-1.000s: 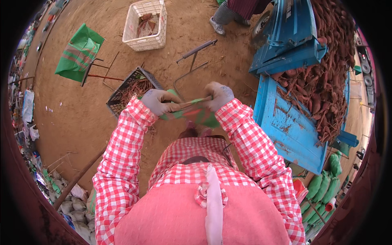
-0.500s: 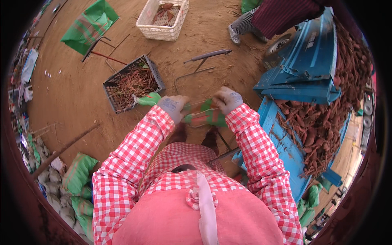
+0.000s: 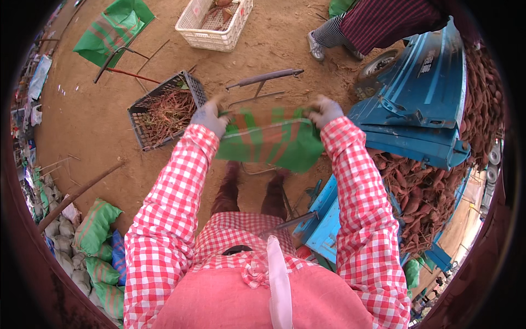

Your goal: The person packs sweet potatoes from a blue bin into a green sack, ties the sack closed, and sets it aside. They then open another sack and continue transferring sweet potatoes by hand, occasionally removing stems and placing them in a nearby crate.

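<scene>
My left hand point(image 3: 211, 116), in a greyish glove, is closed on the left end of a green woven sack point(image 3: 274, 145) with reddish stripes. The sack's other end is gripped by my gloved right hand point(image 3: 325, 111). Between the two hands the edge of the sack is stretched nearly straight, and its body hangs in front of my legs, smeared by motion. Just beyond the hands stands a metal frame point(image 3: 266, 78) with a thick top bar; the sack hides its lower part. Left of my left hand is a dark plastic crate point(image 3: 137, 130) holding reddish stems point(image 3: 171, 111).
On the right, a blue cart point(image 3: 405, 98) is heaped with sweet potatoes point(image 3: 413, 189). A person point(image 3: 378, 24) bends beside it. A white crate point(image 3: 211, 39) stands ahead. Another green sack point(image 3: 115, 33) hangs on a stand. Filled green sacks point(image 3: 98, 227) lie at lower left.
My hands have moved apart and slightly up, spreading the sack edge between them. More of the sack now shows. The view has shifted a little.
</scene>
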A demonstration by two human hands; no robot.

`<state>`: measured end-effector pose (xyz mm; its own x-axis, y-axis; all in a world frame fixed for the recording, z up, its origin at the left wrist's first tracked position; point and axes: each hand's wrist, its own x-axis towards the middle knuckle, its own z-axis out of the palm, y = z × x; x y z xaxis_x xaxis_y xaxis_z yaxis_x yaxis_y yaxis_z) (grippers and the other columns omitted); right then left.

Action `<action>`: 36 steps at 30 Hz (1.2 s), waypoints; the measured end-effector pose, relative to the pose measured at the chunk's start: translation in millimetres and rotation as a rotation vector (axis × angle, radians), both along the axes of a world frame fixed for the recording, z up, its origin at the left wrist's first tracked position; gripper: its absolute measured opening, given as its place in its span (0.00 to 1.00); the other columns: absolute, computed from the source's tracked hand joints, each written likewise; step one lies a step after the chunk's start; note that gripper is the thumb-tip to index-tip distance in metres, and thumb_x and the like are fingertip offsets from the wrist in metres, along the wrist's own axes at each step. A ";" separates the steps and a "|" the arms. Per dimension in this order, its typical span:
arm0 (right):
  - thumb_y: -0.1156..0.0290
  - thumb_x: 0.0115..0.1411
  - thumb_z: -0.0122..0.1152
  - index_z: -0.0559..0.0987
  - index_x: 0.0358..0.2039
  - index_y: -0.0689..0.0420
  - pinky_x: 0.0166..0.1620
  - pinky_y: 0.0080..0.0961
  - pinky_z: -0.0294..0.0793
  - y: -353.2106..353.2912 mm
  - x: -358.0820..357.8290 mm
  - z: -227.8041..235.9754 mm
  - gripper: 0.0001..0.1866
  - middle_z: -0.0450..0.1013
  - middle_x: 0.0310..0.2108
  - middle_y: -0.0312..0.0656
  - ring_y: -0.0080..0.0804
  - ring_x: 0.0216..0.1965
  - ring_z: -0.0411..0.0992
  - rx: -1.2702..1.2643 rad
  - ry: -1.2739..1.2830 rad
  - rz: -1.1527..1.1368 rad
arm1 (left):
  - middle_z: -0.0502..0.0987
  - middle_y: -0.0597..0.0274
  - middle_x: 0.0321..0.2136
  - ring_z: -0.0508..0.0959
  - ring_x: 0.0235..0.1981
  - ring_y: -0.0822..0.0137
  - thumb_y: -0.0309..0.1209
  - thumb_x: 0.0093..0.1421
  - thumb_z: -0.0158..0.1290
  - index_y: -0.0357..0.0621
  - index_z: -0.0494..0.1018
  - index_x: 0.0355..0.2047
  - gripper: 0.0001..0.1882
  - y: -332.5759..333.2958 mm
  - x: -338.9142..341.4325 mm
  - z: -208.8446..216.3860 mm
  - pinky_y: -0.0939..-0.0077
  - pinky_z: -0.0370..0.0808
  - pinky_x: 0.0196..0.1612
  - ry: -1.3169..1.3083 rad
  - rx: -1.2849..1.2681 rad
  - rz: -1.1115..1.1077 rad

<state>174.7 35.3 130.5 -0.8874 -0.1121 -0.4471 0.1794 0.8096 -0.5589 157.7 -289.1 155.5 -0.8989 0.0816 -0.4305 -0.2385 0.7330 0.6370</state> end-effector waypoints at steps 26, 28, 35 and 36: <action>0.82 0.58 0.57 0.77 0.49 0.63 0.49 0.20 0.74 16.8 -54.5 -82.4 0.17 0.77 0.42 0.40 0.25 0.43 0.75 -0.868 -0.012 -0.505 | 0.80 0.50 0.42 0.78 0.47 0.54 0.39 0.58 0.55 0.47 0.71 0.54 0.24 -13.2 -81.9 -36.4 0.64 0.72 0.50 -0.229 -0.240 -0.736; 0.83 0.59 0.55 0.77 0.49 0.65 0.48 0.21 0.75 15.6 -46.6 -82.1 0.17 0.77 0.43 0.41 0.26 0.42 0.76 -0.944 -0.074 -0.584 | 0.80 0.50 0.41 0.78 0.47 0.54 0.36 0.58 0.55 0.46 0.72 0.53 0.22 -16.5 -80.7 -42.0 0.65 0.72 0.50 -0.280 -0.142 -0.691; 0.82 0.58 0.55 0.77 0.50 0.65 0.47 0.23 0.76 12.2 -26.0 -82.6 0.18 0.77 0.43 0.43 0.29 0.41 0.77 -1.186 -0.070 -0.672 | 0.81 0.64 0.32 0.79 0.30 0.74 0.19 0.55 0.51 0.35 0.77 0.46 0.17 -20.2 -53.9 -85.9 0.78 0.76 0.35 -0.506 0.457 -0.258; 0.82 0.58 0.56 0.76 0.50 0.65 0.48 0.23 0.76 11.7 -22.6 -82.8 0.18 0.77 0.43 0.43 0.29 0.41 0.77 -1.240 -0.069 -0.690 | 0.81 0.64 0.32 0.79 0.30 0.74 0.18 0.55 0.51 0.34 0.77 0.46 0.17 -21.4 -50.5 -93.2 0.78 0.76 0.35 -0.522 0.494 -0.228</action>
<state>152.1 47.0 47.7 -0.9050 -0.0179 -0.4250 0.3868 -0.4504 -0.8047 107.3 -310.6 62.3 -0.5261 0.5352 -0.6609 -0.4764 0.4583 0.7504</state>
